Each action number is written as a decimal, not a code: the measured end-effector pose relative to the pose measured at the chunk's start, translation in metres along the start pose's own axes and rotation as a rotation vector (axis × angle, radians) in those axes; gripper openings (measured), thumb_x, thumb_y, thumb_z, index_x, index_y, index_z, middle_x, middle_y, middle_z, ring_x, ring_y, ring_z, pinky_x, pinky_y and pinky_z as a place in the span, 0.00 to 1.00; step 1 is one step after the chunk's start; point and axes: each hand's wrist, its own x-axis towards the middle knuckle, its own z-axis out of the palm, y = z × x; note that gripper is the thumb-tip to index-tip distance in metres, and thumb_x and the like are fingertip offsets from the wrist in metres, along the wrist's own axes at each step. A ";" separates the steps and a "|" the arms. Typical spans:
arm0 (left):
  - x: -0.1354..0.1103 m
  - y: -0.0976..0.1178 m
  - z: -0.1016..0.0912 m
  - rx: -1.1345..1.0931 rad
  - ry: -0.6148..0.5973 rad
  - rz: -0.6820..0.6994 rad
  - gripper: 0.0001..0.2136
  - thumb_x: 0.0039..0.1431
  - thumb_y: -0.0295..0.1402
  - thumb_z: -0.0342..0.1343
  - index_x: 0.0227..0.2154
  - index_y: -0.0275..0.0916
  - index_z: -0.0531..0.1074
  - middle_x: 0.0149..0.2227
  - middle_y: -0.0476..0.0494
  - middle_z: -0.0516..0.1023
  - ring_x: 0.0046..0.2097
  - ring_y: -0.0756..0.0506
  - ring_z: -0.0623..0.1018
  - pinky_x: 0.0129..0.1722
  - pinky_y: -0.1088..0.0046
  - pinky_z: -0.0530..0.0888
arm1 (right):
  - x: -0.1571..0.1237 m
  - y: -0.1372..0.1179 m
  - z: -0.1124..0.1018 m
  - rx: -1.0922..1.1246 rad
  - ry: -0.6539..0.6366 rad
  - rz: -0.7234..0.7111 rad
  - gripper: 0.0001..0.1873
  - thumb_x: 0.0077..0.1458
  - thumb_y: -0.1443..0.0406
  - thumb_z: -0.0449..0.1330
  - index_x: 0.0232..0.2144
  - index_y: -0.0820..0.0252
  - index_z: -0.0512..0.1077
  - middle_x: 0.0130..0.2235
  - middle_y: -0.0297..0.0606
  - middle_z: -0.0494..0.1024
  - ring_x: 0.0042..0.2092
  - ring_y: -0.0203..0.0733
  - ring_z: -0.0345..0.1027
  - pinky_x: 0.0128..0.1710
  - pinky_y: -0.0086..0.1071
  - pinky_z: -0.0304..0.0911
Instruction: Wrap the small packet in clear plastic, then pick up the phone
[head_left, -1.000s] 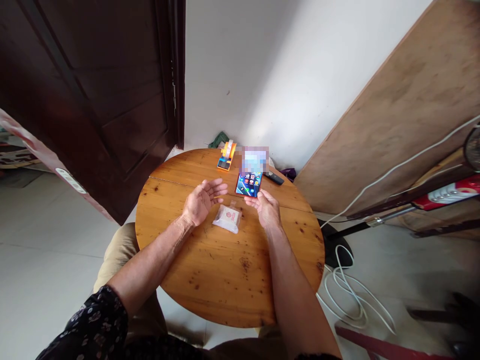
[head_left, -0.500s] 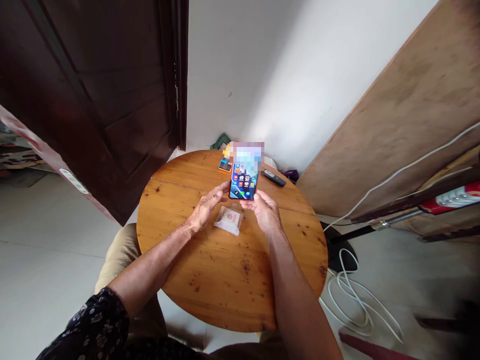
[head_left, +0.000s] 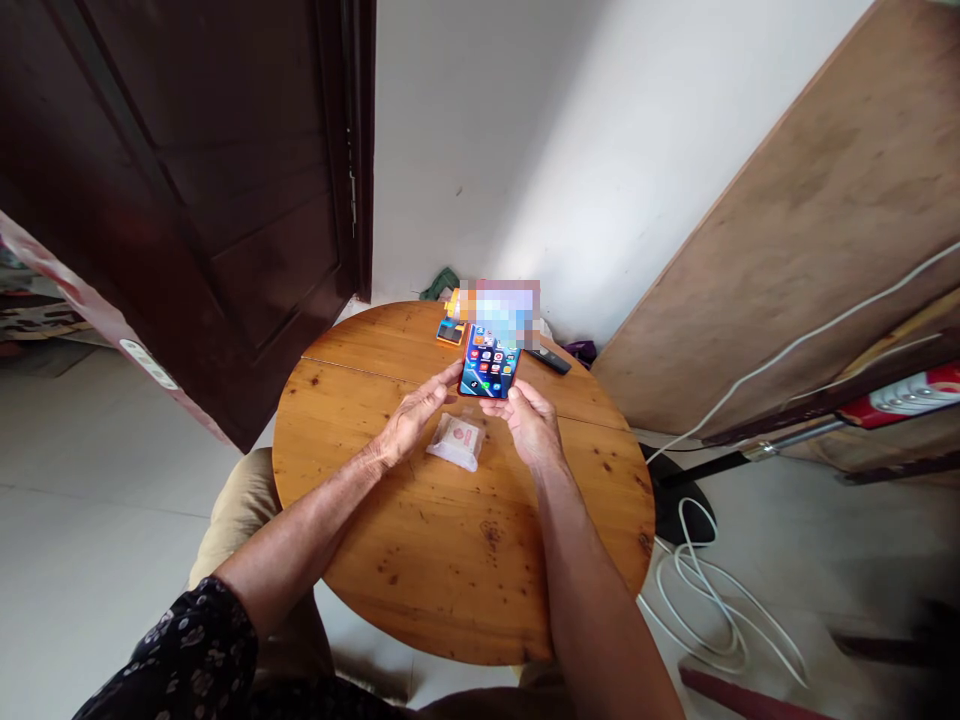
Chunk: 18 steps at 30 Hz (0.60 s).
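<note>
A lit smartphone (head_left: 493, 365) in a red-edged case is raised above the table, app icons on its screen and its upper part blurred out. My right hand (head_left: 534, 420) is closed on the lower right corner, thumb at the front edge and fingers behind. At the phone's left edge, my left hand (head_left: 415, 415) has its fingers stretched out; whether they touch the case I cannot tell. Just below the phone, a small plastic-wrapped packet (head_left: 456, 441) with a red print lies on the wood.
The round wooden table (head_left: 450, 560) carries an orange-and-blue gadget (head_left: 450, 331) and a dark remote control (head_left: 551, 360) at its far side. A white wall (head_left: 480, 130) stands behind, a dark door (head_left: 247, 200) to the left. Coiled white cable (head_left: 697, 570) lies on the floor at right.
The phone's top has tilted to the right, and the blurred patch over it has shifted with it. Both hands stay nearly where they were.
</note>
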 end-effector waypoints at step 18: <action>-0.002 0.003 -0.001 0.024 -0.003 0.026 0.24 0.67 0.50 0.51 0.62 0.49 0.69 0.70 0.46 0.62 0.70 0.35 0.60 0.64 0.56 0.62 | 0.000 0.006 0.002 0.039 -0.008 0.004 0.24 0.47 0.46 0.71 0.38 0.56 0.74 0.36 0.38 0.84 0.35 0.47 0.81 0.40 0.45 0.76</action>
